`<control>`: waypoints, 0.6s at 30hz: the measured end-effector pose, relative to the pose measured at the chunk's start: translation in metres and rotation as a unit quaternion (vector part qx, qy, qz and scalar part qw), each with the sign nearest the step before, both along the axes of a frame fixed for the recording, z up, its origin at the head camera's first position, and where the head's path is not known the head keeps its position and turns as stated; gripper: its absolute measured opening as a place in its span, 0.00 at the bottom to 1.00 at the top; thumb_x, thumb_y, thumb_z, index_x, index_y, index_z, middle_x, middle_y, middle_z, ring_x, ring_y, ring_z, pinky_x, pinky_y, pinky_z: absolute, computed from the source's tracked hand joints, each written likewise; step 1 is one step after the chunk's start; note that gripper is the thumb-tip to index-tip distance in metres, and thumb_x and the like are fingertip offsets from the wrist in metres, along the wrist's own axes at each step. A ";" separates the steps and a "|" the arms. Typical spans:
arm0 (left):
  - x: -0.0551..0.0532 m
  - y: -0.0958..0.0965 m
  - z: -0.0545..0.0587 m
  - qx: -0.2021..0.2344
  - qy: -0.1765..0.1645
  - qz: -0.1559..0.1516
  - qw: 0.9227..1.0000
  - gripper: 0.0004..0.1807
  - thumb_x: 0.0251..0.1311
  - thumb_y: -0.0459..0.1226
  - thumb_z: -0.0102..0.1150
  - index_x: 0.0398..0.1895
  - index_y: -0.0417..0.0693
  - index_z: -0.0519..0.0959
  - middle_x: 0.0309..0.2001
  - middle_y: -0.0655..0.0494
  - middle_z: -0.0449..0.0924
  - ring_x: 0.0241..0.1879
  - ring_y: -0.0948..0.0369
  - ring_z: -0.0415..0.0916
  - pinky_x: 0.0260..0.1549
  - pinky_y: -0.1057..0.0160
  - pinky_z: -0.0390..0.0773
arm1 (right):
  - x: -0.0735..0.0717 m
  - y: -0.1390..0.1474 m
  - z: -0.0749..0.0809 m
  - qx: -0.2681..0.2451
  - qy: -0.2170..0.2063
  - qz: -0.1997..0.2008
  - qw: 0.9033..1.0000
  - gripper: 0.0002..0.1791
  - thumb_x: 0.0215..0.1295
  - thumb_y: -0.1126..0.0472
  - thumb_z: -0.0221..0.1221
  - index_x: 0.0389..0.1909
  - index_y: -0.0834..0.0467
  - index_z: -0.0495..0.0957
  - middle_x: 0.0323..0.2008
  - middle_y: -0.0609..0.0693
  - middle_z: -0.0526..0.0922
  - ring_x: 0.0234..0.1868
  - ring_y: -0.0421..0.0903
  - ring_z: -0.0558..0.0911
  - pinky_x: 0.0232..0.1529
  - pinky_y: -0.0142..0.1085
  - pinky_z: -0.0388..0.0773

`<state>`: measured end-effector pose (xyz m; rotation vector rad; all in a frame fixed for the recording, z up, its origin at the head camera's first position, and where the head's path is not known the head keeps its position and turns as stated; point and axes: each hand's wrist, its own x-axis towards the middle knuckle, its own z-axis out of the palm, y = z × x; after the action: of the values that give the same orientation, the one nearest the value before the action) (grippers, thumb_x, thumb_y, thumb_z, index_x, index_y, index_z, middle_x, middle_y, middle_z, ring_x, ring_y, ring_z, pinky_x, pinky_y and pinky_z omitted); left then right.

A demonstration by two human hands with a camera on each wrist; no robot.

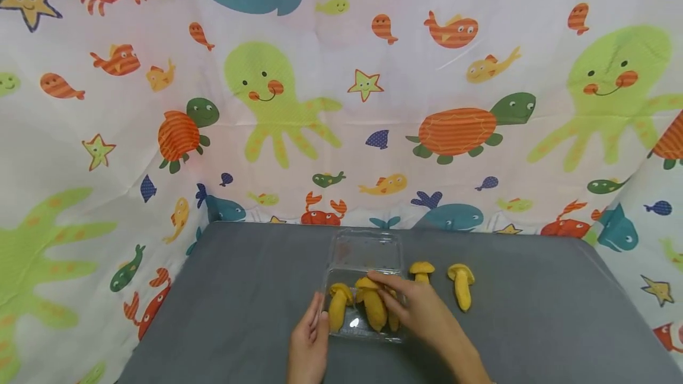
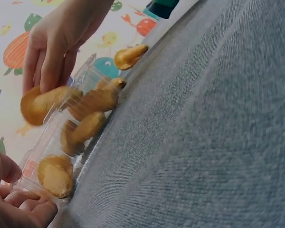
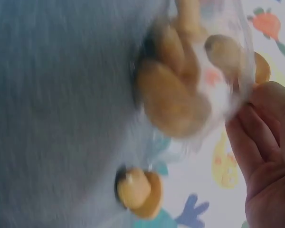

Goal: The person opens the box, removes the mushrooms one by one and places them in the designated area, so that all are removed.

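A clear plastic clamshell box (image 1: 363, 334) lies on the table with its lid (image 1: 368, 250) folded back. My left hand (image 1: 309, 339) grips the box's left side between thumb and fingers. Above the box, my right hand (image 1: 427, 312) holds a yellow-brown mushroom (image 1: 375, 310) by its cap end; in the left wrist view this mushroom (image 2: 35, 107) overlaps the box's upper edge. Several other mushrooms rest inside, one of them (image 1: 338, 308) by the left wall. The right hand partly covers those on the right side. The right wrist view is blurred.
Two loose mushrooms lie on the grey cloth right of the box: one (image 1: 421, 271) close to the lid, another (image 1: 462, 288) farther right. A white curtain (image 1: 341, 111) printed with sea animals stands behind the table and along its sides.
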<state>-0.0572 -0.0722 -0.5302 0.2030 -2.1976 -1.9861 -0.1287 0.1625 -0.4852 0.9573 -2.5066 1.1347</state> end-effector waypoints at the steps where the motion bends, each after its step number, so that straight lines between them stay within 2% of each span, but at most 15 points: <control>1: 0.001 0.000 -0.001 -0.004 0.002 0.004 1.000 0.28 0.80 0.34 0.55 0.77 0.31 0.65 0.74 0.37 0.69 0.72 0.44 0.68 0.61 0.69 0.75 | -0.001 0.005 0.001 -0.006 -0.001 -0.011 1.000 0.27 0.69 0.68 0.70 0.67 0.48 0.82 0.60 0.46 0.87 0.49 0.39 0.89 0.42 0.34 0.88; 2: 0.002 0.000 -0.001 -0.007 0.004 0.007 1.000 0.28 0.80 0.33 0.55 0.77 0.31 0.66 0.74 0.37 0.69 0.71 0.44 0.69 0.60 0.70 0.75 | -0.002 0.011 0.001 -0.011 -0.002 -0.022 1.000 0.27 0.69 0.68 0.70 0.66 0.48 0.83 0.59 0.46 0.88 0.46 0.38 0.89 0.41 0.35 0.89; 6: 0.003 0.001 -0.003 -0.014 -0.001 0.012 1.000 0.28 0.80 0.34 0.55 0.77 0.32 0.66 0.73 0.37 0.70 0.71 0.45 0.70 0.59 0.70 0.76 | -0.004 0.034 0.003 -0.024 -0.006 -0.070 0.997 0.26 0.68 0.70 0.70 0.65 0.49 0.83 0.57 0.46 0.89 0.49 0.42 0.89 0.46 0.37 0.89; 11: 0.002 0.001 -0.004 -0.019 -0.002 0.011 1.000 0.28 0.80 0.35 0.56 0.77 0.32 0.67 0.73 0.38 0.70 0.70 0.45 0.70 0.58 0.69 0.77 | -0.006 0.063 0.004 -0.057 -0.004 -0.116 0.992 0.26 0.66 0.73 0.70 0.64 0.54 0.84 0.57 0.49 0.88 0.55 0.47 0.88 0.49 0.27 0.84; 15: 0.002 0.001 -0.004 -0.024 0.007 0.010 1.000 0.28 0.80 0.34 0.56 0.76 0.30 0.67 0.72 0.36 0.70 0.70 0.43 0.70 0.57 0.70 0.77 | -0.008 0.082 0.007 -0.073 -0.006 -0.139 0.988 0.24 0.68 0.72 0.69 0.64 0.54 0.84 0.58 0.49 0.88 0.56 0.41 0.87 0.49 0.22 0.82; 18: 0.000 0.002 -0.002 -0.017 0.002 0.007 1.000 0.28 0.80 0.34 0.56 0.77 0.30 0.66 0.73 0.37 0.70 0.71 0.46 0.68 0.58 0.71 0.76 | -0.009 0.094 0.011 -0.065 0.007 -0.166 0.984 0.24 0.69 0.71 0.69 0.64 0.53 0.85 0.57 0.49 0.89 0.55 0.38 0.86 0.44 0.19 0.81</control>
<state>-0.0573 -0.0706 -0.5321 0.2088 -2.2184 -1.9383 -0.1379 0.2564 -0.4741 0.4877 -2.4263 1.1586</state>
